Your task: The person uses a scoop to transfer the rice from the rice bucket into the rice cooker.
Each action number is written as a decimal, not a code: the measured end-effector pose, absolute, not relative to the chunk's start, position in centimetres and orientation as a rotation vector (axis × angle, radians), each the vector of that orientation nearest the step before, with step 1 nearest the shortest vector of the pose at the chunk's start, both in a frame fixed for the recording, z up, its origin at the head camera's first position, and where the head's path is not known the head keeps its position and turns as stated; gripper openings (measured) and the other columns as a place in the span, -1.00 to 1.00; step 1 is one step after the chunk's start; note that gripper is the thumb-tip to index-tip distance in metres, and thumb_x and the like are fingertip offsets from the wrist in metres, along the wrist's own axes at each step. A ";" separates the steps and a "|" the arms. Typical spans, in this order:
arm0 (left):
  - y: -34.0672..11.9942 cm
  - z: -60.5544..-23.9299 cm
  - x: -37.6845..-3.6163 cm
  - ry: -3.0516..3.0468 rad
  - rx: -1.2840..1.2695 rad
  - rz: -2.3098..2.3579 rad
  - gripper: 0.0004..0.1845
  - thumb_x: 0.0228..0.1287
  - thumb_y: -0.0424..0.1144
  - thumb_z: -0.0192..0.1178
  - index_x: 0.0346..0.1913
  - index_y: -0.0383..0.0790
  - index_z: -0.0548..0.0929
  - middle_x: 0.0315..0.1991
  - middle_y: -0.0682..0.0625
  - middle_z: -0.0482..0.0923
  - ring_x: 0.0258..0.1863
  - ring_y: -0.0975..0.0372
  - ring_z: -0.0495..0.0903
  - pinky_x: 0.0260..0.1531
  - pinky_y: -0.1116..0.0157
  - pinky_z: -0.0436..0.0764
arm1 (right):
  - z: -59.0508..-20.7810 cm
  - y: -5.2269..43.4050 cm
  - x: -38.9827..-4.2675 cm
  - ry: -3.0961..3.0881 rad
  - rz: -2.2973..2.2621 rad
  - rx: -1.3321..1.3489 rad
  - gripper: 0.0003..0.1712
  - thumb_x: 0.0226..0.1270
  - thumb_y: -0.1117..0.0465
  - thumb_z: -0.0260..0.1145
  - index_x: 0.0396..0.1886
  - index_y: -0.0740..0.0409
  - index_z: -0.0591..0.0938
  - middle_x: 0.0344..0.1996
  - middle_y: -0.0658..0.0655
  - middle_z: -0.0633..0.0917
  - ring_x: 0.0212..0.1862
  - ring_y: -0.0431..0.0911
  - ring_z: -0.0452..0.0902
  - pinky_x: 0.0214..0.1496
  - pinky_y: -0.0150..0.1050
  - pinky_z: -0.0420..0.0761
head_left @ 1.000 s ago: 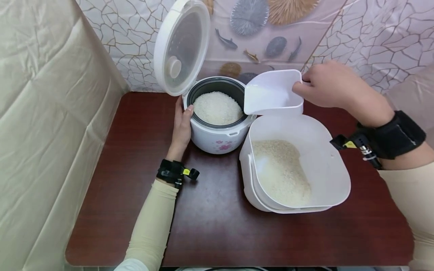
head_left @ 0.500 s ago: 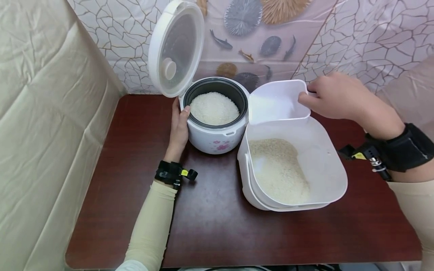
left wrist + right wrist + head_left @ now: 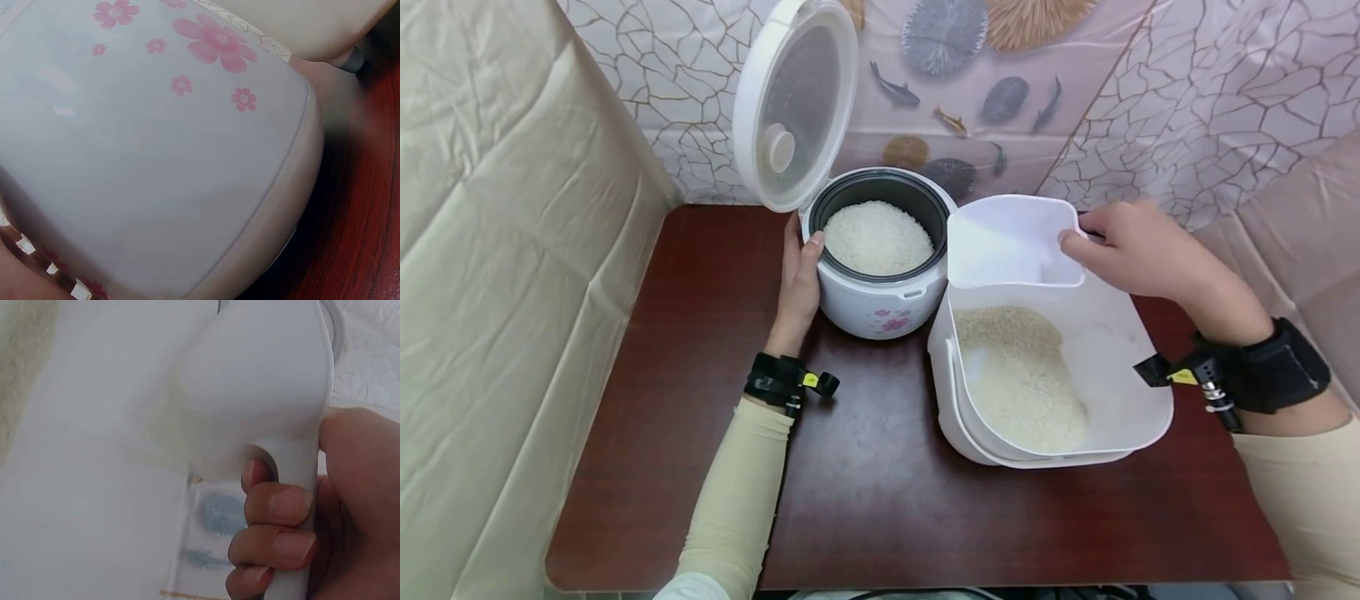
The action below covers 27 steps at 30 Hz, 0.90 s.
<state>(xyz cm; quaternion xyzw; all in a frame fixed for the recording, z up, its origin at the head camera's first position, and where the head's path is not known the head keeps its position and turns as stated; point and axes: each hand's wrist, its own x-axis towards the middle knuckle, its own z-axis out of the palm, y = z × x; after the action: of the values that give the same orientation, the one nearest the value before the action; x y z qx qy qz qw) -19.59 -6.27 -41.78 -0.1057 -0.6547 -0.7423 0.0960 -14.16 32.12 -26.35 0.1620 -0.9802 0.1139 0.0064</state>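
Note:
My left hand (image 3: 797, 283) grips the side of the white rice cooker (image 3: 880, 312), its thumb at the rim. The cooker's lid (image 3: 801, 104) stands raised, and a mound of white rice (image 3: 877, 237) lies in its dark inner pot. In the left wrist view the cooker's flowered wall (image 3: 156, 144) fills most of the frame. My right hand (image 3: 1138, 250) holds a white rice scoop (image 3: 1015, 237), with fingers (image 3: 278, 547) curled round the handle in the right wrist view. No rice shows inside the scoop, which overlaps the far rim of the white rice bin (image 3: 1123, 392).
Inside the bin, rice (image 3: 1022, 375) is heaped toward the left. The bin stands close beside the cooker on a dark red-brown table (image 3: 850, 500). Patterned cloth (image 3: 1210, 100) hangs behind, and a beige quilted panel (image 3: 512, 292) rises at the left.
The right hand has brought the scoop down and nearer, from beside the cooker's rim to over the bin's far end. The left hand keeps its place on the cooker.

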 end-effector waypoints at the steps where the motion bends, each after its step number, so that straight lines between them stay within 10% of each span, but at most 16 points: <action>1: -6.3 -41.8 -19.6 -1.939 -0.313 -2.198 -0.07 0.40 0.03 -0.02 0.69 -0.33 -0.03 0.66 -0.18 0.06 0.59 0.17 0.13 0.54 0.19 0.09 | -26.5 32.1 -14.0 -3.067 0.378 0.491 -0.44 0.60 0.02 0.13 -0.68 0.09 0.36 -0.74 -0.01 0.29 -0.62 -0.07 0.23 -0.53 -0.20 0.22; 27: -6.3 -44.9 -21.9 -1.920 -0.328 -2.167 -0.08 0.41 0.14 0.00 0.71 -0.17 0.02 0.63 0.01 0.14 0.57 0.25 0.19 0.52 0.23 0.14 | -30.2 30.9 -12.0 -3.007 0.583 0.466 -0.51 0.59 0.09 0.21 -0.63 0.10 0.45 -0.73 -0.03 0.26 -0.61 -0.08 0.23 -0.53 -0.23 0.23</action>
<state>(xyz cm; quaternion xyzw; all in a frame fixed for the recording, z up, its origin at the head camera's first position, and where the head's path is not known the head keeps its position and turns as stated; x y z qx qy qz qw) -21.87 -6.34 -44.91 -0.1117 -0.6547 -0.7389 0.1137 -11.95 30.89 -30.18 0.1505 -0.9703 0.1881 0.0218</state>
